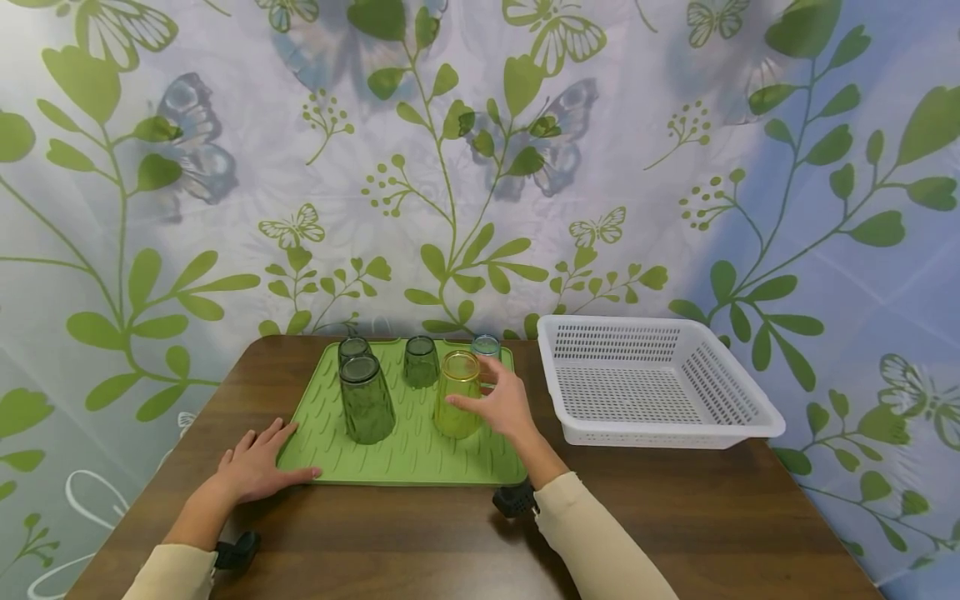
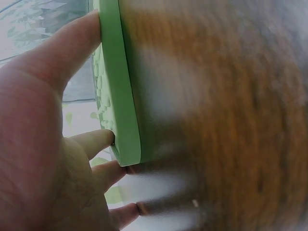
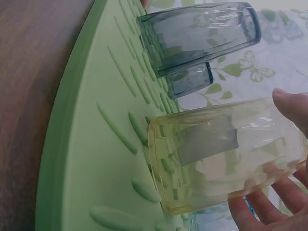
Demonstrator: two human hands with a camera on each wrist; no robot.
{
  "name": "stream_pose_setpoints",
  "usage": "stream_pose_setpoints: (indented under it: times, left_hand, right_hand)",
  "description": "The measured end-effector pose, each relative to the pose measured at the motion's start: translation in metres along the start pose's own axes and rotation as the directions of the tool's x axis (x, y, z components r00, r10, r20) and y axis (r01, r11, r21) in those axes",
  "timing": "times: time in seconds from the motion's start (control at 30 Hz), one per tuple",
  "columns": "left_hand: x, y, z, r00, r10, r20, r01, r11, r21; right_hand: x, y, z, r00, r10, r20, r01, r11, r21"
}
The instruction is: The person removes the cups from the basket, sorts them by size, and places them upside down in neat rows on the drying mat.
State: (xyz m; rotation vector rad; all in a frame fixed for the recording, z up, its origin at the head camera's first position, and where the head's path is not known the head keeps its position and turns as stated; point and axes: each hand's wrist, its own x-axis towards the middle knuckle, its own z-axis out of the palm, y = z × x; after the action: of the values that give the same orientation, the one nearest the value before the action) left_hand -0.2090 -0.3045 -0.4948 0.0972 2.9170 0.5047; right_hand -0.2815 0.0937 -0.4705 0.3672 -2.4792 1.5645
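Observation:
A yellow drinking glass (image 1: pixel 457 408) stands on the green drying mat (image 1: pixel 420 462), and my right hand (image 1: pixel 502 398) holds its upper part, thumb on one side and fingers on the other. In the right wrist view the wide end of the glass (image 3: pixel 207 159) is down at the ribbed mat. My left hand (image 1: pixel 258 467) rests at the mat's front left corner with its fingers spread; in the left wrist view the thumb touches the mat's edge (image 2: pixel 118 96). A tall grey glass (image 1: pixel 367 408) stands left of the yellow one.
Behind these are two short dark glasses, one at the left (image 1: pixel 353 348) and one in the middle (image 1: pixel 422 362). A bluish glass (image 1: pixel 486 344) is partly hidden by my right hand. A white perforated basket (image 1: pixel 660 432) sits right of the mat on the brown table (image 1: pixel 420 542).

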Motion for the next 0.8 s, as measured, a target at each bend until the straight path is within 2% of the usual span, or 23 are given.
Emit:
stream_pose_setpoints:
  times: [0.23, 0.8]
  left_hand:
    - [-0.0003, 0.0027, -0.0008, 1.000, 0.000, -0.005, 0.000, 1.000, 0.003]
    - [0.0035, -0.0021, 0.0031, 1.000, -0.002, -0.008, 0.002, 1.000, 0.002]
  right_hand:
    - [0.0018, 0.0015, 0.0009, 0.999, -0.021, 0.031, 0.021, 1.000, 0.020]
    - [-0.0002, 0.0046, -0.0014, 0.997, 0.012, 0.074, -0.015, 0.999, 0.050]
